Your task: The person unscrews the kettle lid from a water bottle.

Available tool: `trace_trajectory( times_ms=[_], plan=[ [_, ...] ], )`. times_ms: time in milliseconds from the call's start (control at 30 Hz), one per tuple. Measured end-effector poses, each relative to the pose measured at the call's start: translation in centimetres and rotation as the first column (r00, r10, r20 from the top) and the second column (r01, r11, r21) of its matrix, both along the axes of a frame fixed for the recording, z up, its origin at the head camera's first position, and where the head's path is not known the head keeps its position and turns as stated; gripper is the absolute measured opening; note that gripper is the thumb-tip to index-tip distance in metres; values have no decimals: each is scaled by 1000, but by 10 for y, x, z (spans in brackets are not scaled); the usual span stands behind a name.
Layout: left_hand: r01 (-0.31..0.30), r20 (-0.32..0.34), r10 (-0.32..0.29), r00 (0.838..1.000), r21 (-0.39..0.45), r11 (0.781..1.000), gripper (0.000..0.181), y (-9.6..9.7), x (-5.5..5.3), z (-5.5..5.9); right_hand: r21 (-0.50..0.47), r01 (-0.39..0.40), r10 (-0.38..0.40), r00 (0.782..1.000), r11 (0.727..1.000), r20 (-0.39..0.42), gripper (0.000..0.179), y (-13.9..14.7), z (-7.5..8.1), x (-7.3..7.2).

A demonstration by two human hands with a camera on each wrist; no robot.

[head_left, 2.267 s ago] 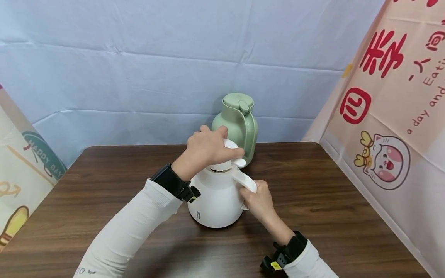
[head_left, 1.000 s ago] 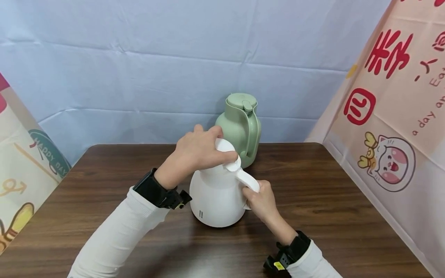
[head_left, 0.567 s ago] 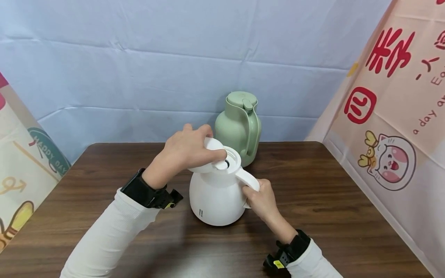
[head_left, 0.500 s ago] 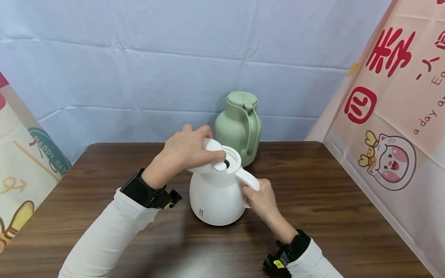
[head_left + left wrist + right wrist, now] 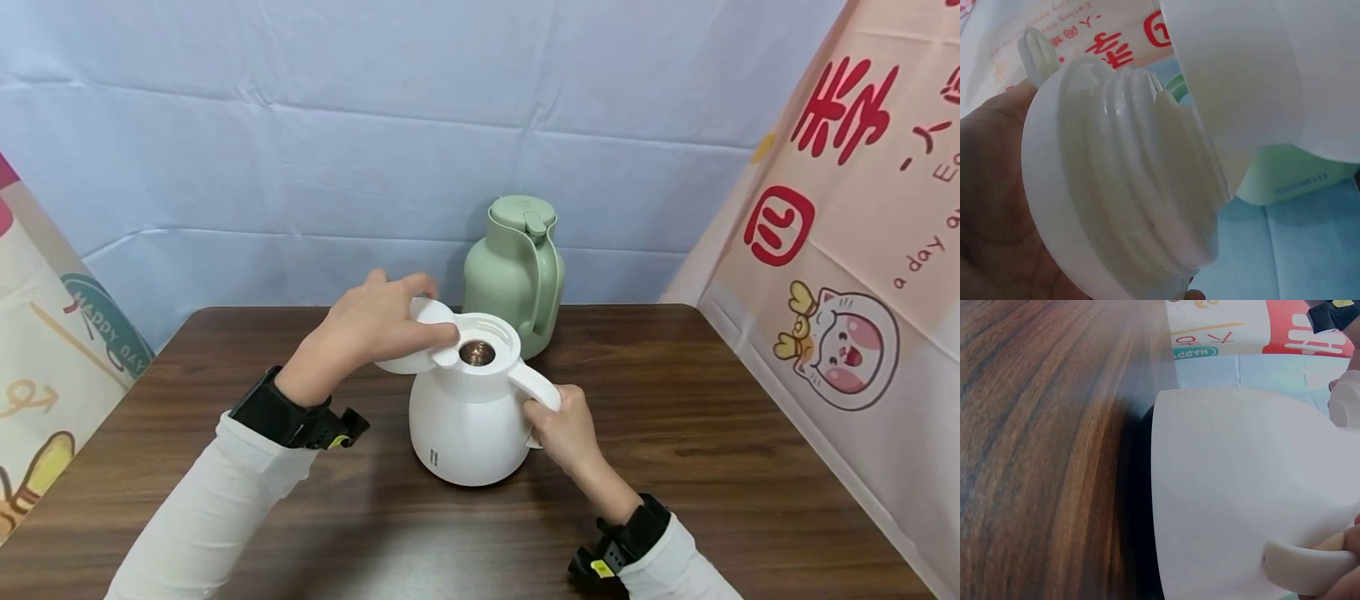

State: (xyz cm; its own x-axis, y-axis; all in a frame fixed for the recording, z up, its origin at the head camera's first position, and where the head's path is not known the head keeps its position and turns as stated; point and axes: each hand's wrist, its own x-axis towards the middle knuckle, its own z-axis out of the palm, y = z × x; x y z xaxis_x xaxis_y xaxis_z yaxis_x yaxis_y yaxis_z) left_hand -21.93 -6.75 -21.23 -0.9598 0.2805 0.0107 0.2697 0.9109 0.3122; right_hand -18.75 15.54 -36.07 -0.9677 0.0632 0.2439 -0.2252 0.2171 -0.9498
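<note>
A white thermos jug (image 5: 467,433) stands upright on the brown wooden table (image 5: 720,467). Its round mouth (image 5: 477,353) is uncovered, with a shiny metallic inside. My left hand (image 5: 373,323) grips the white screw lid (image 5: 1141,169) from above, just left of the mouth; in the left wrist view the lid is tilted, its threaded underside turned toward the jug. With curled fingers my right hand (image 5: 564,427) holds the jug's handle (image 5: 536,388) on the right side. The right wrist view shows the jug's side and the lower end of the handle close up.
Right behind the white jug stands a green thermos jug (image 5: 497,287) with its lid on. A pale blue cloth (image 5: 300,167) hangs along the table's back edge. Printed cloths flank the table, the pink one (image 5: 840,275) on the right.
My left hand has lifted the lid off the jug and moved left with it, uncovering the mouth. The right hand keeps its hold on the handle, and the jug stays put.
</note>
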Motion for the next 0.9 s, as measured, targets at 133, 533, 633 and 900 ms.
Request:
trace_trajectory(
  times_ms=[133,533,633,900],
  plan=[
    [21,-10,-21,1000,-11,1000,59,-5,-2,-3,5,1,-1,1000,1000,-1,26,0,0,0],
    [-3,15,3,1000,5,1000,55,-22,-7,-16,28,2,-2,1000,1000,-14,27,0,0,0],
    [-12,23,12,1000,-5,1000,58,-28,-10,-20,26,0,1,1000,1000,-13,28,0,0,0],
    [-27,43,27,999,-9,1000,57,-42,-18,-30,8,1,-1,1000,1000,4,28,-1,2,2]
  ],
)
